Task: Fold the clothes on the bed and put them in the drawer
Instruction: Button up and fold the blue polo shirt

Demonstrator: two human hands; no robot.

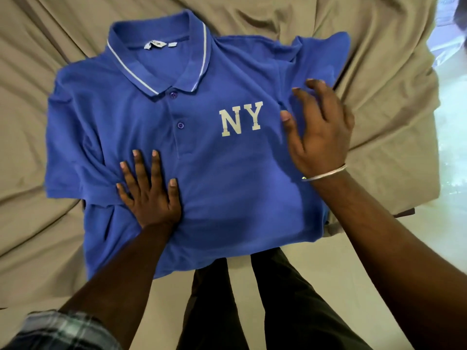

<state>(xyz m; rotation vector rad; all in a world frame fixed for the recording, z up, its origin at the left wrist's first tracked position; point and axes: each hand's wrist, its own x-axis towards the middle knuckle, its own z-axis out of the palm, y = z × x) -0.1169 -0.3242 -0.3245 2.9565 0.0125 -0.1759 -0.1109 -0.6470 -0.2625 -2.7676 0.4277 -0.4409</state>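
Evidently smoothing comes first: left hand flat and right hand open-fingered on the blue cotton NY polo shirt; neither grip holds cloth; next, fold a sleeve inward.

Wrinkled beige bedsheet is lying bare on every side of the blue polo shirt with white NY lettering, leaving open room there. Both hands are occupying the shirt's front: left hand flat at centre, right hand spread near the right edge.

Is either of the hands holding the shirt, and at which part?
Nothing is held. The left hand lies flat on the shirt below the buttons; the right hand is spread open at its edge, gripping nothing.
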